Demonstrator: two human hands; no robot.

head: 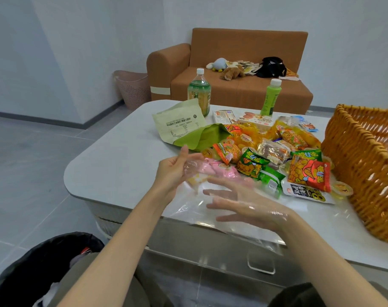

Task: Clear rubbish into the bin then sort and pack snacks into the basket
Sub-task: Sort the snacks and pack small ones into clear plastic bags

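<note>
Hovering over the near edge of the table (113,165), 2 hands meet at a clear bag (188,207) that drapes off that edge. The right hand (244,204) lies flat, fingers straight and spread, with clear film over it (inside the bag or merely behind it, I cannot tell). The left hand (177,171) stands palm inward, fingers loosely bent against the bag's upper rim; whether it pinches the film I cannot tell. Snacks (277,149) lie heaped mid-table, and a green pouch (184,127) lies toward the table's left side. The basket (365,165) sits on the table's right end, just beside the heap. 2 bottles (199,91) stand upright along the table's far edge. The bin (29,275), black-lined, stands on the floor below the table's near left corner. A sofa (244,85) sits beyond the table's far side.
</note>
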